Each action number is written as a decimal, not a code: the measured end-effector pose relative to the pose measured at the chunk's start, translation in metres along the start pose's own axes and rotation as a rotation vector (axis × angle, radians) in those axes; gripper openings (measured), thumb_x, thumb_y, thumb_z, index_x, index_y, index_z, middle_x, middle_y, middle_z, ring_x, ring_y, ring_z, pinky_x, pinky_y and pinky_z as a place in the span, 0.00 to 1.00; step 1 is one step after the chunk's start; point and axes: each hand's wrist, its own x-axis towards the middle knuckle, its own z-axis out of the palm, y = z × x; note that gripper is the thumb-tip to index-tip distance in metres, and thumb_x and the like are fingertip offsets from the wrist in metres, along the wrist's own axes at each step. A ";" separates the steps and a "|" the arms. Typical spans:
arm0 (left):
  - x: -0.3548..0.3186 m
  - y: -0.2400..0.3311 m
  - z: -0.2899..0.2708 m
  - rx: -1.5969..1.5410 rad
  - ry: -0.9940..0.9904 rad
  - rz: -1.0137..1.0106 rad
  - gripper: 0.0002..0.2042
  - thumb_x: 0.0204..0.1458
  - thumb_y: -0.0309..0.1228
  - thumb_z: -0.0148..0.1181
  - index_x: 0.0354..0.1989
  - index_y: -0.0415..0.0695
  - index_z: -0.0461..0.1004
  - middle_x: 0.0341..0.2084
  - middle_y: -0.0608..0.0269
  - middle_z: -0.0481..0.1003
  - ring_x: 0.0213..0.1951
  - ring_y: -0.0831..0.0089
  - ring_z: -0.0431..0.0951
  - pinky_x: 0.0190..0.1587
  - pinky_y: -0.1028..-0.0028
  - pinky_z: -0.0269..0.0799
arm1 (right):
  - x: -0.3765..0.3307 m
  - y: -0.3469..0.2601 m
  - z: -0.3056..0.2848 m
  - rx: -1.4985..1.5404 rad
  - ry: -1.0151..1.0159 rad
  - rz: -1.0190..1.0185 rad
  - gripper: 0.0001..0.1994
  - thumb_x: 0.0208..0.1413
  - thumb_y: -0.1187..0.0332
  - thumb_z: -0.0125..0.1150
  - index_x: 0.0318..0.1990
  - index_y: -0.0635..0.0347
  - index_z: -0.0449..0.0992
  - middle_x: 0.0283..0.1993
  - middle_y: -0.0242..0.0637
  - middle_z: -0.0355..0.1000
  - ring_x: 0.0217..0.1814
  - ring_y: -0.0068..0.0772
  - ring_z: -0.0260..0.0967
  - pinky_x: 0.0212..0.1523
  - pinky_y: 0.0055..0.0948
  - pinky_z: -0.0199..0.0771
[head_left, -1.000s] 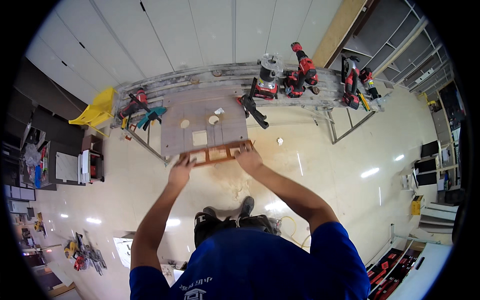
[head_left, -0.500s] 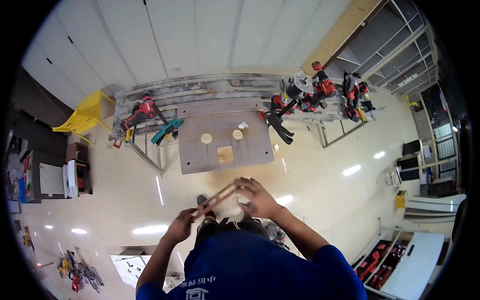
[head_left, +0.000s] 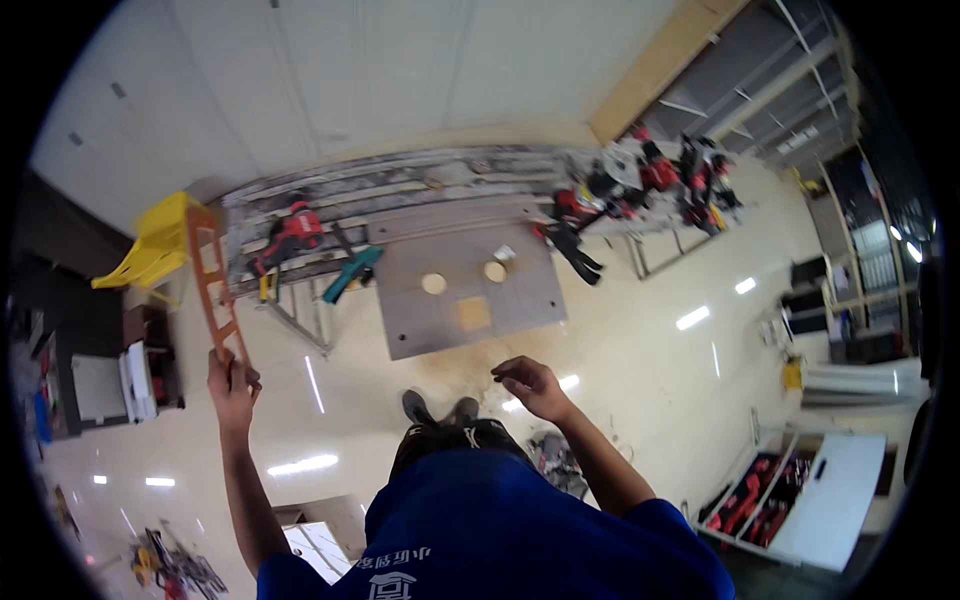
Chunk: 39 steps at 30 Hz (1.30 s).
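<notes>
1. The left hand [head_left: 233, 390] had its fingers closed around the near end of an orange-brown slotted frame [head_left: 215, 278], which rose out to the person's left, over the floor, its far end overlapping the yellow chair [head_left: 160, 240] in view.
2. The right hand [head_left: 533, 388] hung apart from everything, just short of the grey-brown panel [head_left: 430, 322]; its fingers looked released and loosely bent, with nothing seen in them.
3. The frame was probably light, since one hand bore it by its end, and it looked stiff, showing no clear sag along its length.
4. The thin rails and crossbars around its windows seemed the fragile parts, likely to crack under twisting; the solid end, or both long rails with two hands, seemed the best hold. Its slipperiness could not be judged.
5. The panel, with two round openings and a square one, lay partly on the slatted table [head_left: 400, 185] and jutted past its front edge.
6. The left fingers covered the frame's near end, and whether its far end touched the chair could not be told.
7. Blur softened the power tools [head_left: 620, 178] at the table's right end, and the dark rim cut off the room's edges.
</notes>
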 end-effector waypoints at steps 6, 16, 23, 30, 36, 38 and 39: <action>0.079 -0.001 -0.024 0.849 0.136 0.334 0.10 0.65 0.35 0.46 0.40 0.41 0.67 0.15 0.50 0.72 0.16 0.50 0.72 0.19 0.58 0.68 | 0.101 0.000 0.091 0.269 -0.201 -0.081 0.15 0.61 0.74 0.59 0.53 0.66 0.67 0.49 0.38 0.74 0.51 0.27 0.71 0.53 0.28 0.72; 0.212 -0.051 -0.002 1.237 -0.147 0.543 0.11 0.61 0.38 0.52 0.43 0.45 0.71 0.19 0.49 0.76 0.24 0.47 0.78 0.26 0.53 0.73 | 0.277 0.001 0.229 0.408 0.342 0.264 0.47 0.46 0.46 0.71 0.65 0.69 0.58 0.61 0.51 0.64 0.64 0.41 0.61 0.63 0.34 0.62; 0.246 -0.069 0.006 1.181 -0.290 0.795 0.12 0.60 0.37 0.54 0.46 0.45 0.73 0.18 0.54 0.76 0.21 0.55 0.77 0.30 0.59 0.72 | 0.284 -0.019 0.241 0.468 0.558 0.512 0.43 0.46 0.48 0.70 0.62 0.72 0.61 0.53 0.49 0.69 0.55 0.37 0.68 0.55 0.33 0.67; 0.261 -0.060 0.000 1.243 -0.392 0.671 0.16 0.57 0.43 0.58 0.46 0.44 0.75 0.38 0.54 0.77 0.41 0.53 0.78 0.49 0.55 0.70 | 0.295 -0.012 0.232 0.136 0.554 0.512 0.39 0.42 0.46 0.71 0.53 0.71 0.69 0.42 0.46 0.72 0.47 0.37 0.71 0.50 0.34 0.70; 0.267 -0.078 -0.008 1.119 -0.451 0.701 0.16 0.53 0.44 0.63 0.41 0.45 0.75 0.34 0.56 0.77 0.36 0.54 0.77 0.43 0.56 0.68 | 0.299 -0.010 0.247 0.314 0.666 0.436 0.41 0.41 0.44 0.71 0.52 0.74 0.67 0.47 0.50 0.72 0.50 0.40 0.71 0.52 0.34 0.71; 0.259 -0.067 -0.009 1.103 -0.474 0.644 0.16 0.52 0.44 0.65 0.40 0.45 0.75 0.34 0.57 0.77 0.35 0.54 0.77 0.43 0.56 0.68 | 0.302 -0.005 0.250 0.231 0.692 0.431 0.41 0.43 0.44 0.70 0.54 0.72 0.66 0.47 0.52 0.72 0.50 0.43 0.71 0.52 0.35 0.71; 0.259 -0.065 -0.007 1.094 -0.470 0.678 0.16 0.52 0.44 0.65 0.40 0.45 0.76 0.33 0.57 0.76 0.35 0.55 0.77 0.43 0.56 0.68 | 0.302 -0.003 0.250 0.194 0.678 0.458 0.41 0.43 0.44 0.69 0.54 0.72 0.66 0.48 0.52 0.72 0.50 0.45 0.71 0.52 0.36 0.70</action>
